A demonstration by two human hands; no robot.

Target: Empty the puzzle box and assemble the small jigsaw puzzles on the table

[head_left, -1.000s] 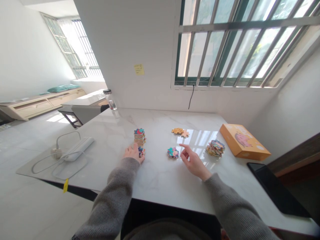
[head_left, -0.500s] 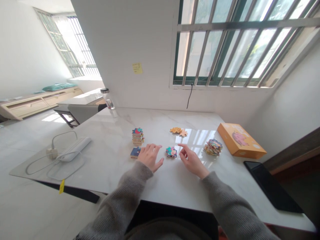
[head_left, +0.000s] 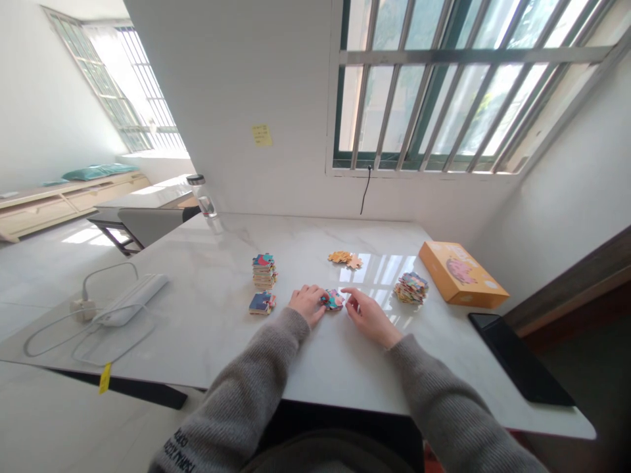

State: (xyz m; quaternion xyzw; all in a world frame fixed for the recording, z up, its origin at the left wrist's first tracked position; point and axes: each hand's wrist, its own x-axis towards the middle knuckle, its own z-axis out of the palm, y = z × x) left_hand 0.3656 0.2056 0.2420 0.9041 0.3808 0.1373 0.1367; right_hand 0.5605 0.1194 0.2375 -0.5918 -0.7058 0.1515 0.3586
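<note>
the left hand [head_left: 308, 305] has moved in since the earlier frame and now touches a small cluster of jigsaw pieces [head_left: 333, 300]; whether that grip is clamped on it, i cannot tell. the right hand [head_left: 371, 318] sits just right of the cluster, its grip apart, fingertips [head_left: 346, 291] almost at it. on the table [head_left: 197, 276], three stacks surround the cluster: a tall stack [head_left: 265, 271] and a low stack [head_left: 262, 303] to its left, a messy stack [head_left: 411, 288] to its right. one loose orange group [head_left: 345, 260] lies behind it. farther right sits one orange box [head_left: 463, 274], its lettering unreadable.
</note>
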